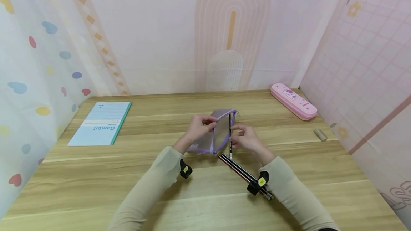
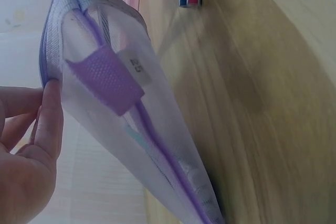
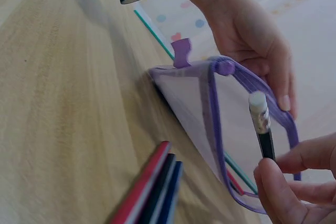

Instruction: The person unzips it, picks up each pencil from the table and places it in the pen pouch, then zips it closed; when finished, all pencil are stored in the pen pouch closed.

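Observation:
A see-through mesh pencil pouch (image 1: 205, 140) with purple edging stands unzipped in the middle of the table, its mouth facing right. My left hand (image 1: 199, 128) pinches the upper rim of that mouth between thumb and fingers. In my right hand (image 1: 245, 139) a dark pencil (image 3: 266, 142) with a white eraser is pinched near its eraser end, the rest of it reaching in at the pouch opening. Inside the pouch, red and green lengths show through the opening in the right wrist view. Several pencils (image 1: 239, 170) lie together on the table beneath my right wrist.
A pink pencil case (image 1: 293, 102) lies at the back right, with a small grey-brown cylinder (image 1: 320, 134) in front of it. On the left is a pale blue notebook (image 1: 100, 124). Printed cloth walls (image 1: 154, 35) bound the wooden table (image 1: 179, 195) at the back and sides.

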A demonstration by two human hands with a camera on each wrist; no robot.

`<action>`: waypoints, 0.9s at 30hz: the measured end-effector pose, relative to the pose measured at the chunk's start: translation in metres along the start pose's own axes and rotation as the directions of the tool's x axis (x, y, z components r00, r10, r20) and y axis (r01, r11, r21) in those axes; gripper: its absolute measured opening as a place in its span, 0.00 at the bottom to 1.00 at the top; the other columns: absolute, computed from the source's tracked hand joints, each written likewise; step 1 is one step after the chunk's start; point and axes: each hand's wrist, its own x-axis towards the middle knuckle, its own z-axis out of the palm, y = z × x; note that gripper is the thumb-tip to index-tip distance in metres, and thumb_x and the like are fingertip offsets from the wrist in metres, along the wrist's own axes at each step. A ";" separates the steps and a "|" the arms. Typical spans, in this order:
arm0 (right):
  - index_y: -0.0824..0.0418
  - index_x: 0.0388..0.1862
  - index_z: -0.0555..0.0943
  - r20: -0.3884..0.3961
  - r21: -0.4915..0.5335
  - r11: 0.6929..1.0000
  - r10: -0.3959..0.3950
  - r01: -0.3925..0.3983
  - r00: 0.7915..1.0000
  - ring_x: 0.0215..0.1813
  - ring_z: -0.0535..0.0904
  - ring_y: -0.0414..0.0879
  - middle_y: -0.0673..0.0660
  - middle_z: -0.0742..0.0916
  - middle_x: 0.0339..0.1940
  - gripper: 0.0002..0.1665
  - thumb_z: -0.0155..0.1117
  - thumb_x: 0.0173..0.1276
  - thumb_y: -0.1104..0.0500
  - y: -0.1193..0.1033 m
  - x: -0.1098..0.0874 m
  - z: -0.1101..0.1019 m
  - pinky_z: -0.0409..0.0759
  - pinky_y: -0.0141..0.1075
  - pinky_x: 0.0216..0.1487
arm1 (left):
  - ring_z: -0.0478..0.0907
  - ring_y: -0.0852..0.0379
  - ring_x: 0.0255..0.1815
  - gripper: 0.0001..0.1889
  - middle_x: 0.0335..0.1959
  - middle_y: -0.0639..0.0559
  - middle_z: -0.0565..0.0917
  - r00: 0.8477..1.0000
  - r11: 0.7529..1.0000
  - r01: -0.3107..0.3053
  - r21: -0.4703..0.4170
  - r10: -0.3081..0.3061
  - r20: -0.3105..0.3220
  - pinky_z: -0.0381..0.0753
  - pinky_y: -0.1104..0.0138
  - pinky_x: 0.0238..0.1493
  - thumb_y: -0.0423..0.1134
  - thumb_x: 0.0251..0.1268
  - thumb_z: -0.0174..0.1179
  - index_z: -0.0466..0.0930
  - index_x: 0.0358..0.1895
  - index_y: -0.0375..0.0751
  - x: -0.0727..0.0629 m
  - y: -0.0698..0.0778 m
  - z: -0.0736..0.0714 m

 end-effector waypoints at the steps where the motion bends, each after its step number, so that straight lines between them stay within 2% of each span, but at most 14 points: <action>1: 0.73 0.58 0.65 -0.018 0.007 1.000 0.005 -0.005 1.000 0.20 0.78 0.39 0.71 0.82 0.34 0.29 0.55 0.56 0.73 0.002 0.001 0.001 0.83 0.36 0.30 | 0.79 0.57 0.25 0.10 0.35 0.30 0.81 1.000 1.000 0.000 -0.003 0.000 0.004 0.83 0.70 0.30 0.27 0.56 0.55 0.78 0.40 0.25 0.000 0.000 0.001; 4: 0.72 0.58 0.66 -0.079 0.034 0.999 0.019 -0.017 0.997 0.18 0.77 0.40 0.62 0.82 0.26 0.29 0.57 0.55 0.73 0.005 0.004 0.005 0.83 0.35 0.27 | 0.80 0.53 0.27 0.10 0.36 0.28 0.80 1.000 0.999 0.017 -0.029 -0.017 0.013 0.83 0.70 0.31 0.26 0.56 0.55 0.77 0.41 0.24 -0.001 0.000 0.006; 7: 0.70 0.58 0.67 -0.118 0.058 0.998 0.028 -0.021 0.993 0.18 0.77 0.40 0.56 0.81 0.22 0.29 0.58 0.54 0.73 0.007 0.006 0.008 0.83 0.34 0.27 | 0.81 0.49 0.29 0.11 0.37 0.27 0.79 0.999 0.999 0.029 -0.046 -0.028 0.018 0.83 0.69 0.32 0.26 0.57 0.54 0.76 0.42 0.22 -0.003 0.002 0.008; 17: 0.67 0.57 0.69 -0.158 0.118 0.993 0.018 0.001 0.987 0.22 0.78 0.40 0.54 0.80 0.22 0.27 0.57 0.56 0.72 0.004 0.012 0.014 0.83 0.37 0.34 | 0.81 0.51 0.30 0.11 0.38 0.32 0.81 0.999 0.998 0.049 -0.032 -0.049 0.008 0.83 0.70 0.32 0.27 0.56 0.56 0.78 0.42 0.26 0.003 -0.001 0.014; 20: 0.69 0.56 0.69 -0.169 0.131 0.991 0.005 0.018 0.986 0.21 0.78 0.40 0.56 0.81 0.23 0.26 0.56 0.56 0.72 0.004 0.014 0.017 0.83 0.34 0.32 | 0.80 0.53 0.29 0.10 0.36 0.34 0.82 0.999 0.999 0.047 -0.026 -0.047 0.003 0.83 0.71 0.31 0.27 0.55 0.56 0.79 0.41 0.28 0.003 0.000 0.015; 23: 0.70 0.55 0.69 -0.177 0.137 0.990 0.001 0.023 0.984 0.20 0.78 0.40 0.62 0.83 0.28 0.25 0.55 0.56 0.73 0.004 0.017 0.021 0.83 0.31 0.29 | 0.79 0.55 0.27 0.10 0.35 0.35 0.82 1.000 0.999 0.028 -0.014 -0.028 0.005 0.83 0.71 0.30 0.27 0.55 0.56 0.79 0.41 0.27 0.003 0.000 0.016; 27: 0.70 0.55 0.69 -0.176 0.112 0.993 -0.004 0.024 0.984 0.20 0.78 0.40 0.69 0.83 0.34 0.24 0.55 0.56 0.73 0.005 0.020 0.027 0.83 0.31 0.29 | 0.79 0.57 0.25 0.10 0.34 0.34 0.82 1.000 1.000 0.016 -0.012 -0.016 0.008 0.83 0.66 0.31 0.27 0.56 0.56 0.79 0.40 0.26 0.002 -0.001 0.016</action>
